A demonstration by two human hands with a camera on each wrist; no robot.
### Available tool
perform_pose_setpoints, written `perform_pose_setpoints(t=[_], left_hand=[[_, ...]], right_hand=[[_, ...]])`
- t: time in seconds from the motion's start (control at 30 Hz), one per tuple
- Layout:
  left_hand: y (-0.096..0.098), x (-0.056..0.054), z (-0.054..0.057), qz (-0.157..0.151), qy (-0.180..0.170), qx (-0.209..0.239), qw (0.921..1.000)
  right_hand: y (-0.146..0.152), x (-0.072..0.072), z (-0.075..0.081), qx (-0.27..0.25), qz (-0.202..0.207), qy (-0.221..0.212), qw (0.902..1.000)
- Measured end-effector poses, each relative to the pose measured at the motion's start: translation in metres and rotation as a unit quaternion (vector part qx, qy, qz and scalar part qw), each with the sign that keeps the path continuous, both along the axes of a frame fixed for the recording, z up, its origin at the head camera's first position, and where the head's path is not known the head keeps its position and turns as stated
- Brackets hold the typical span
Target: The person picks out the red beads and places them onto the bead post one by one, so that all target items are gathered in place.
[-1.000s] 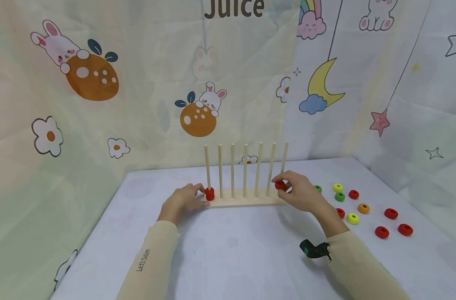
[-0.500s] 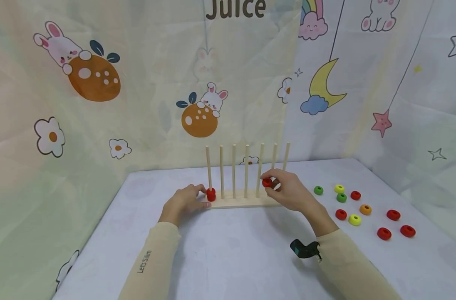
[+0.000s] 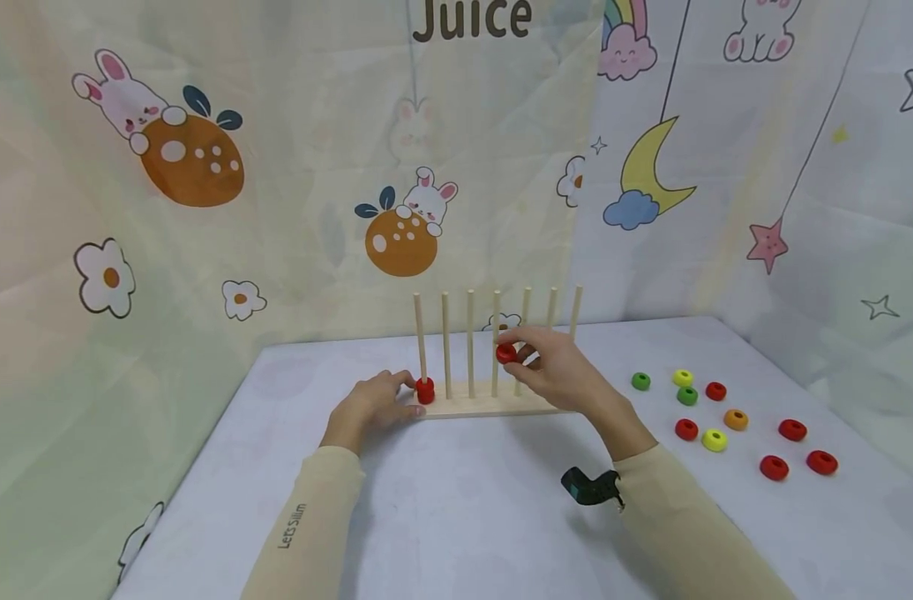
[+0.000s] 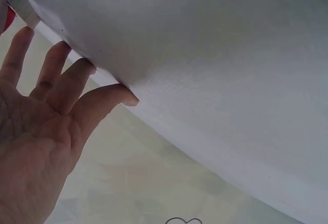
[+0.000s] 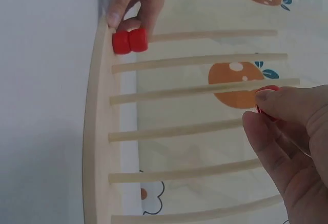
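While the right hand (image 3: 554, 367) pinches a red bead (image 3: 505, 353) off the worktop (image 3: 456, 517), near the fourth peg (image 3: 496, 321) from the left, the left hand (image 3: 370, 404) has its fingers spread, touching the left end of the wooden rack (image 3: 486, 406).

Progress, in my judgement early: two red beads (image 3: 425, 391) sit stacked on the leftmost peg (image 3: 420, 337); none show on the next five. Right of the rack, ten loose beads lie on the worktop: five red, two green, two yellow, one orange (image 3: 736, 419).

Hard to make out: thumb and fingers cover much of the pinched bead; cannot tell whether it touches a peg. From the head, the right hand hides parts of the right-hand pegs. Right wrist view cuts off the seventh; left wrist view catches only a corner of the rack.
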State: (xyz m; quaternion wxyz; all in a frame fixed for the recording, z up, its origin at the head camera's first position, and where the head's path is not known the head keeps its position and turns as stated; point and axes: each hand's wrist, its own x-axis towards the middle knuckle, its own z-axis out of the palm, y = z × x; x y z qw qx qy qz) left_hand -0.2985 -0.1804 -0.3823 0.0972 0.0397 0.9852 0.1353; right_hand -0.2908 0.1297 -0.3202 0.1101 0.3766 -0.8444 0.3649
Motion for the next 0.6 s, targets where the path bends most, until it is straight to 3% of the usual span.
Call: perform_pose_setpoints(t=[0.27, 0.6], left_hand=[[0.001, -0.001, -0.001, 0.006, -0.001, 0.003, 1.0000], [0.001, -0.001, -0.001, 0.006, 0.003, 0.009, 0.9999]], right_hand=[[-0.018, 0.000, -0.001, -0.010, 0.015, 0.002, 0.9998], [-0.035, -0.003, 0.011, -0.016, 0.032, 0.043, 0.9984]])
